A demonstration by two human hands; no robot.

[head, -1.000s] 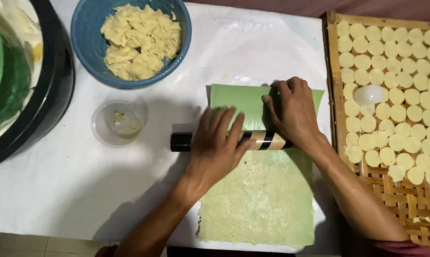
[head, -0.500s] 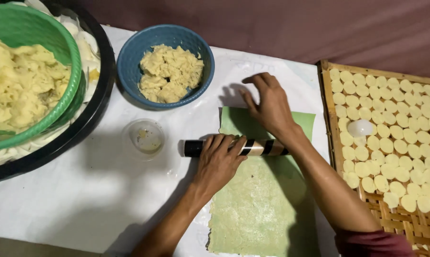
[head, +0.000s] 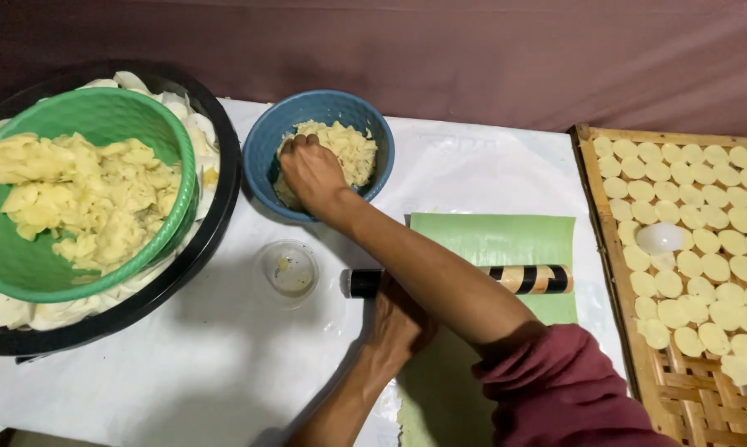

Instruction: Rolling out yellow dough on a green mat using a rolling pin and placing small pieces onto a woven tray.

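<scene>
Seen from above, a person works at a table covered in white plastic sheet point(head: 183, 372). The right hand point(head: 311, 174), at about eleven o'clock from the centre of the view, reaches across the body into a blue bowl point(head: 266, 157) and rests knuckles-up on the pale yellow dough point(head: 353, 149) inside; its fingers curl down into the dough, but whether they have closed on a lump cannot be told. The right forearm runs diagonally down to a dark red sleeve point(head: 564, 389) at five o'clock. The left hand point(head: 402, 319), just below centre, lies partly under that forearm and presses on a rolling pin point(head: 526, 279) with black and tan stripes; how far its fingers close on the pin is hidden. The pin lies crosswise on a green sheet point(head: 489, 240), which stretches from the centre toward six o'clock. Just to the nine o'clock side of the pin's dark end sits a small clear plastic cup point(head: 287, 269) with a little yellowish residue. At nine o'clock a green basket point(head: 26, 265) heaped with more yellow dough sits tilted inside a large black basin point(head: 216, 199) lined with pale slices. At three o'clock a woven bamboo tray point(head: 679, 389) holds rows of round pale discs point(head: 713, 290), with a small white round cutter point(head: 660, 237) lying among them.
</scene>
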